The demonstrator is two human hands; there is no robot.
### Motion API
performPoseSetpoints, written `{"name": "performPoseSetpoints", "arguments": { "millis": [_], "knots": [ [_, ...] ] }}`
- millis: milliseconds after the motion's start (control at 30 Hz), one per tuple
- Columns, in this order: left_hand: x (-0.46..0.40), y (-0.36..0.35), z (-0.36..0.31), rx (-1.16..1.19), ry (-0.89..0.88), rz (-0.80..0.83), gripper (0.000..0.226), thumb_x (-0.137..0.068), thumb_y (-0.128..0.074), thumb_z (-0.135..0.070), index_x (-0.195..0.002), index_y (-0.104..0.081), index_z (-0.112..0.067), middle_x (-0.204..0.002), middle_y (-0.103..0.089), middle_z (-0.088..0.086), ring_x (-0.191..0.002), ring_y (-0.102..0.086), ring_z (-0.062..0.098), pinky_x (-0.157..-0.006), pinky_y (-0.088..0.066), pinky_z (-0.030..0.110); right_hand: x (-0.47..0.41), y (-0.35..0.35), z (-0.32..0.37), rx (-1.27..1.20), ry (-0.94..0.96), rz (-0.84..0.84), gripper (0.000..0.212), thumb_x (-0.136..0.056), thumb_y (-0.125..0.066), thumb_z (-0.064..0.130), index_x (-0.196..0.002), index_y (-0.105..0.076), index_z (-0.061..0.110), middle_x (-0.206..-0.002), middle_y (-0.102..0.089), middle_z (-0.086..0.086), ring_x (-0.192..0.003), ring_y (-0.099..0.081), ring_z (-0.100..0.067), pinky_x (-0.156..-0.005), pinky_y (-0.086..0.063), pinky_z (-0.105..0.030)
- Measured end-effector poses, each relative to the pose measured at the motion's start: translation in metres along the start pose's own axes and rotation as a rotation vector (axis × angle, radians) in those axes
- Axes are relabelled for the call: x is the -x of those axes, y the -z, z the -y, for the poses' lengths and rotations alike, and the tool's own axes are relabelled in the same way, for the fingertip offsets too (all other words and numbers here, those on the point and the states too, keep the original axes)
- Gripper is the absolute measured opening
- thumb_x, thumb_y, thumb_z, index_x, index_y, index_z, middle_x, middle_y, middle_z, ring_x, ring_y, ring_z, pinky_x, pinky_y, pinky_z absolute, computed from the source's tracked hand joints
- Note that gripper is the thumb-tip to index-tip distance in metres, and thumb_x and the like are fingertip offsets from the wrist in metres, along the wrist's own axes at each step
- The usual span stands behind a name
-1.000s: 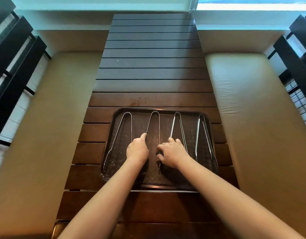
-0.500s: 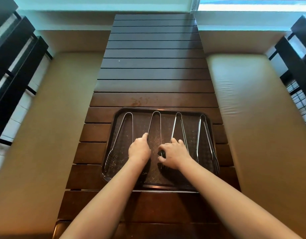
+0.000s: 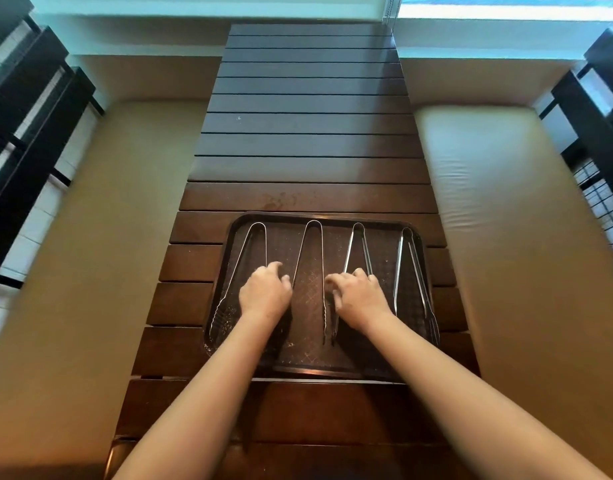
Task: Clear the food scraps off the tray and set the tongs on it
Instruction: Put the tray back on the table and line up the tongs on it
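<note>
Both hands, left hand [image 3: 263, 292] and right hand [image 3: 358, 294], hover loosely curled over the tray [image 3: 416, 244], holding nothing. Steel tongs [image 3: 310, 258] look light, stiff, slippery (grip mid-arm, I'd judge).

A dark slatted wooden desk [image 3: 312, 133] runs from near to far. Tan padded benches flank it, one left [image 3: 101, 237] and one right [image 3: 512, 237]. Black rails [image 3: 28, 109] stand at both outer edges. Bright daylight falls from a window [image 3: 506, 8] far right, above a pale wall [image 3: 208, 15].
</note>
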State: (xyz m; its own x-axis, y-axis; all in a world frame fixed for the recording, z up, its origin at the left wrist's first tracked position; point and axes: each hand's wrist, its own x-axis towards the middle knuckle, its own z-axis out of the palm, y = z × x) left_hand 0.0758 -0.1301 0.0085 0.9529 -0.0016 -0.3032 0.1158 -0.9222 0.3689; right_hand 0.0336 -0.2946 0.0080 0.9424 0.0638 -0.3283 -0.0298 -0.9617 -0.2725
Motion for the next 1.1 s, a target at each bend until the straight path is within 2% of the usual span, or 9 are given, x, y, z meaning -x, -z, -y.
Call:
{"name": "performPoseSetpoints", "arguments": {
  "millis": [100,267,433,500,567,667,800,933,1100],
  "knots": [
    [-0.004,0.012,0.028,-0.027,0.078,-0.08,0.042,-0.093,-0.047,-0.026,-0.134,-0.046,-0.021,-0.132,-0.049,0.01,-0.118,-0.048,0.026,-0.093,-0.043,0.04,-0.004,0.006,-0.005,-0.036,-0.063,-0.061,0.038,-0.095,-0.039,0.018,-0.13,-0.05,0.026,-0.128,-0.057,0.004,-0.117,-0.044,-0.023,-0.095,-0.033,-0.035],
    [-0.002,0.019,0.065,-0.058,0.228,-0.096,0.048,-0.091,-0.048,-0.019,-0.138,-0.041,-0.022,-0.136,-0.042,0.012,-0.121,-0.042,0.03,-0.097,-0.039,0.042,-0.006,0.006,0.007,-0.034,-0.046,-0.063,0.035,-0.095,-0.04,0.023,-0.128,-0.052,0.023,-0.126,-0.057,0.002,-0.116,-0.045,-0.023,-0.096,-0.034,-0.036],
    [0.003,0.014,0.08,0.076,0.211,-0.1,0.043,-0.093,-0.049,-0.018,-0.136,-0.044,-0.018,-0.128,-0.051,0.011,-0.109,-0.055,0.026,-0.083,-0.048,0.036,-0.007,-0.004,0.045,-0.001,0.091,-0.022,0.036,-0.095,-0.041,0.031,-0.127,-0.053,0.022,-0.126,-0.056,0.002,-0.116,-0.045,-0.021,-0.096,-0.035,-0.036],
    [0.003,0.012,0.08,0.094,0.173,-0.109,0.041,-0.094,-0.048,-0.016,-0.135,-0.047,-0.018,-0.124,-0.058,0.009,-0.108,-0.058,0.024,-0.083,-0.05,0.034,-0.008,-0.008,0.058,0.02,0.105,-0.01,0.039,-0.095,-0.041,0.034,-0.131,-0.049,0.022,-0.13,-0.053,0.0,-0.12,-0.042,-0.022,-0.097,-0.034,-0.037],
    [0.002,0.011,0.078,0.111,0.149,-0.114,0.039,-0.094,-0.048,-0.013,-0.133,-0.05,-0.017,-0.125,-0.06,0.008,-0.109,-0.059,0.024,-0.086,-0.05,0.034,-0.007,-0.01,0.067,0.05,0.033,-0.006,0.049,-0.094,-0.041,0.041,-0.139,-0.039,0.022,-0.141,-0.041,-0.005,-0.128,-0.034,-0.026,-0.101,-0.031,-0.04],
    [0.001,0.009,0.075,0.136,0.138,-0.126,0.038,-0.095,-0.047,-0.012,-0.133,-0.051,-0.016,-0.126,-0.059,0.007,-0.11,-0.059,0.023,-0.084,-0.05,0.031,-0.01,-0.01,0.069,0.064,-0.186,0.012,0.061,-0.094,-0.041,0.044,-0.146,-0.023,0.017,-0.15,-0.024,-0.014,-0.134,-0.025,-0.032,-0.106,-0.027,-0.044],
    [-0.003,0.008,0.071,0.138,0.128,-0.144,0.038,-0.096,-0.046,-0.012,-0.133,-0.05,-0.015,-0.126,-0.059,0.008,-0.108,-0.06,0.023,-0.082,-0.05,0.028,-0.017,-0.009,0.057,0.121,-0.29,0.053,0.058,-0.096,-0.04,0.031,-0.148,-0.019,0.014,-0.144,-0.035,-0.011,-0.133,-0.027,-0.032,-0.104,-0.028,-0.042],
    [-0.007,0.008,0.071,0.142,0.111,-0.15,0.038,-0.096,-0.045,-0.012,-0.134,-0.05,-0.015,-0.127,-0.058,0.008,-0.108,-0.06,0.023,-0.08,-0.05,0.027,-0.022,-0.009,0.052,0.192,-0.278,0.094,0.058,-0.094,-0.043,0.023,-0.146,-0.021,0.012,-0.139,-0.043,-0.007,-0.131,-0.031,-0.031,-0.103,-0.029,-0.04],
    [-0.01,0.006,0.074,0.156,0.106,-0.146,0.038,-0.096,-0.045,-0.014,-0.133,-0.05,-0.016,-0.125,-0.059,0.007,-0.104,-0.061,0.021,-0.075,-0.05,0.025,-0.024,-0.011,0.052,0.2,-0.242,0.091,0.058,-0.094,-0.041,0.017,-0.147,-0.02,0.009,-0.138,-0.045,-0.007,-0.129,-0.034,-0.03,-0.102,-0.031,-0.039]
  ]
}}
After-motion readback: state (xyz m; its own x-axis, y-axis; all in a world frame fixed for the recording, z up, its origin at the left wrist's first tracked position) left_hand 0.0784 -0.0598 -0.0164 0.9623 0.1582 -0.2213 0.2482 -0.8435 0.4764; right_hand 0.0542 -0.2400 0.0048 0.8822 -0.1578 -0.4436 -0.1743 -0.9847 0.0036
